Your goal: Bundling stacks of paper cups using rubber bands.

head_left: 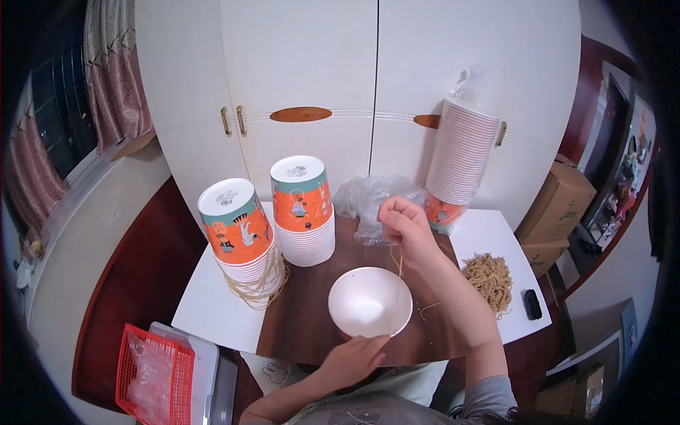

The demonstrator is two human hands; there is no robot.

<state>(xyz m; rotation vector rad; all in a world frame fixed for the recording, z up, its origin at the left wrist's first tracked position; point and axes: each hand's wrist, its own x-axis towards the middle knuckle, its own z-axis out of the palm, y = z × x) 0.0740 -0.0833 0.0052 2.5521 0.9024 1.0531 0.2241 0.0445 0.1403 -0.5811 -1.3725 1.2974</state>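
A white paper bowl (pixel 365 304) stands mouth up at the near middle of the table. My left hand (pixel 354 360) holds it at the near rim, its fingers lying along the edge. Raised above the far side of the bowl, my right hand (pixel 406 223) is closed in a pinch on a thin tan string (pixel 400 263), which hangs down toward the bowl's far right rim. Where the string's lower end goes is hard to make out. To the right lies a bundle of tan strings (pixel 487 283).
Two upside-down stacks of orange paper bowls stand at left, the nearer stack (pixel 237 227) with strings draped round it, the other stack (pixel 301 202) beside it. Behind are crumpled plastic (pixel 368 205) and a tall bagged bowl stack (pixel 464 152). A black object (pixel 532 304) lies far right.
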